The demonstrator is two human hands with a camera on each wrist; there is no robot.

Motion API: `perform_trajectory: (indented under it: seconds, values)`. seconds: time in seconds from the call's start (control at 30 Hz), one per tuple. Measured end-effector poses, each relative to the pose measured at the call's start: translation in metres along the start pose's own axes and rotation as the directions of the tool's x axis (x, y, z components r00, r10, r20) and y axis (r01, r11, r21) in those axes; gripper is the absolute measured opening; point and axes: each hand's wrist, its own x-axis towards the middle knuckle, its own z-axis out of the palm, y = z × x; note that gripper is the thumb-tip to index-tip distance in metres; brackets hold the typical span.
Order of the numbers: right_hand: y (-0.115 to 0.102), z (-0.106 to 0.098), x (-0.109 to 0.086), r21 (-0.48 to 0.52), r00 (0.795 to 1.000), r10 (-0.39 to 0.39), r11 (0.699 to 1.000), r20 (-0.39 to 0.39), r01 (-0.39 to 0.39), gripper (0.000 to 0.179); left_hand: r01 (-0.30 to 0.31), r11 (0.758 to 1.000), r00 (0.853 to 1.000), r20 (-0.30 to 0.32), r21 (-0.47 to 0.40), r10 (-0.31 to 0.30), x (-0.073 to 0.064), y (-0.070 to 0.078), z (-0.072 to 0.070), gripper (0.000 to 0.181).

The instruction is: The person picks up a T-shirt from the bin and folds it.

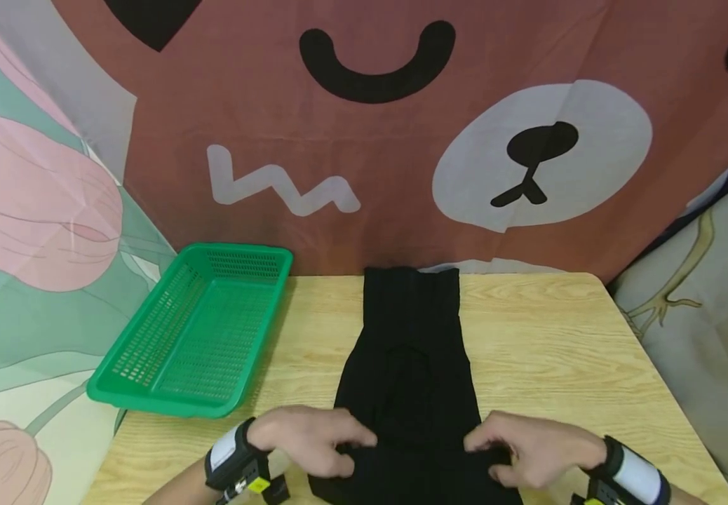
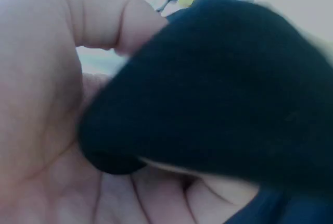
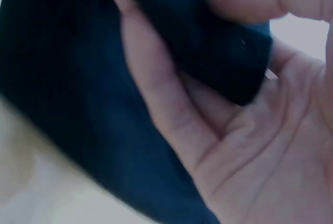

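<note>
A black stretchy garment (image 1: 411, 365) lies lengthwise on the table, its narrow band-like end at the far edge and its wider part towards me. At its left side my left hand (image 1: 316, 438) pinches the cloth between thumb and fingers. My right hand (image 1: 534, 449) grips the opposite side in the same manner. In the left wrist view a fold of the black cloth (image 2: 218, 94) lies between thumb and fingers. The right wrist view has the cloth (image 3: 208, 47) over the fingers with the thumb on top. What kind of garment it is, I cannot tell for sure.
A green plastic basket (image 1: 206, 337) with perforated sides stands at the table's left, nothing visible in it. The light wooden table (image 1: 547, 337) ends at a brown printed curtain (image 1: 395, 140) behind. More printed cloth hangs left and right.
</note>
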Motion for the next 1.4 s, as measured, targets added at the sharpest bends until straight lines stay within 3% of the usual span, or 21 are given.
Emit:
perform_trajectory:
  seconds: [0.03, 0.1, 0.17, 0.23, 0.33, 0.5, 0.6, 0.67, 0.7, 0.77, 0.8, 0.83, 0.87, 0.97, 1.03, 1.07, 1.1, 1.2, 1.3, 1.4]
  values:
    - [0.004, -0.010, 0.000, -0.064, 0.999, -0.015, 0.998, -0.042, 0.012, 0.028, 0.018, 1.000, 0.998, -0.057, 0.011, -0.017, -0.001, -0.005, -0.009, 0.038]
    - [0.011, -0.028, 0.001, -0.161, 0.991, 0.015, 0.986, -0.132, -0.037, 0.037, 0.059, 0.998, 0.984, -0.166, -0.007, -0.059, 0.002, -0.016, -0.026, 0.032]
    - [0.018, -0.043, 0.003, -0.221, 0.970, 0.079, 0.966, -0.231, -0.131, 0.040, 0.122, 0.993, 0.952, -0.283, 0.001, -0.117, 0.007, -0.027, -0.037, 0.028]
    - [0.025, -0.052, 0.005, -0.291, 0.935, 0.141, 0.926, -0.324, -0.240, 0.036, 0.202, 0.979, 0.904, -0.392, 0.036, -0.172, 0.015, -0.039, -0.043, 0.028]
    - [0.039, -0.060, 0.012, -0.342, 0.888, 0.204, 0.869, -0.413, -0.358, 0.031, 0.309, 0.948, 0.820, -0.525, 0.070, -0.229, 0.027, -0.054, -0.045, 0.030]
    - [0.063, -0.057, 0.023, -0.373, 0.803, 0.282, 0.772, -0.524, -0.514, 0.023, 0.450, 0.880, 0.704, -0.667, 0.150, -0.246, 0.048, -0.078, -0.035, 0.021]
    - [0.072, -0.048, 0.028, -0.420, 0.748, 0.303, 0.676, -0.590, -0.605, 0.023, 0.534, 0.810, 0.660, -0.718, 0.243, -0.220, 0.056, -0.090, -0.024, 0.023]
    - [0.074, -0.037, 0.031, -0.530, 0.735, 0.257, 0.550, -0.627, -0.645, 0.026, 0.582, 0.743, 0.645, -0.744, 0.332, -0.174, 0.059, -0.094, -0.017, 0.028]
    - [0.073, -0.032, 0.032, -0.597, 0.741, 0.210, 0.473, -0.638, -0.648, 0.028, 0.598, 0.707, 0.642, -0.754, 0.377, -0.142, 0.059, -0.093, -0.014, 0.031]
    - [0.068, -0.019, 0.036, -0.705, 0.765, 0.094, 0.329, -0.638, -0.628, 0.030, 0.606, 0.652, 0.648, -0.758, 0.456, -0.073, 0.057, -0.088, -0.008, 0.034]
    - [0.064, -0.012, 0.039, -0.742, 0.780, 0.034, 0.286, -0.625, -0.607, 0.029, 0.594, 0.640, 0.664, -0.747, 0.487, -0.048, 0.056, -0.083, -0.004, 0.034]
    - [0.060, -0.005, 0.041, -0.771, 0.797, -0.018, 0.270, -0.603, -0.577, 0.027, 0.569, 0.644, 0.688, -0.725, 0.511, -0.033, 0.053, -0.077, 0.000, 0.033]
    - [0.054, 0.002, 0.044, -0.788, 0.819, -0.039, 0.303, -0.572, -0.536, 0.023, 0.532, 0.660, 0.722, -0.691, 0.531, -0.026, 0.051, -0.071, 0.005, 0.032]
    - [0.039, 0.023, 0.048, -0.786, 0.901, 0.020, 0.481, -0.434, -0.389, 0.024, 0.397, 0.718, 0.849, -0.526, 0.572, -0.051, 0.045, -0.055, 0.025, 0.036]
    - [0.033, 0.037, 0.048, -0.790, 0.942, 0.098, 0.520, -0.322, -0.325, 0.038, 0.346, 0.717, 0.900, -0.431, 0.605, -0.071, 0.043, -0.050, 0.042, 0.039]
    - [0.031, 0.043, 0.048, -0.802, 0.952, 0.139, 0.514, -0.274, -0.306, 0.044, 0.336, 0.700, 0.912, -0.403, 0.630, -0.075, 0.042, -0.049, 0.049, 0.041]
    - [0.031, 0.048, 0.048, -0.826, 0.958, 0.158, 0.486, -0.237, -0.285, 0.050, 0.331, 0.672, 0.919, -0.388, 0.662, -0.069, 0.041, -0.049, 0.055, 0.042]
    - [0.032, 0.057, 0.047, -0.890, 0.963, 0.188, 0.380, -0.194, -0.254, 0.050, 0.351, 0.595, 0.914, -0.403, 0.723, -0.051, 0.041, -0.050, 0.068, 0.032]
    - [0.035, 0.064, 0.046, -0.912, 0.966, 0.154, 0.328, -0.207, -0.248, 0.037, 0.368, 0.561, 0.908, -0.416, 0.742, -0.045, 0.043, -0.052, 0.074, 0.021]
    - [0.040, 0.073, 0.044, -0.922, 0.965, 0.121, 0.286, -0.234, -0.260, 0.036, 0.362, 0.533, 0.909, -0.416, 0.765, -0.020, 0.053, -0.069, 0.084, 0.013]
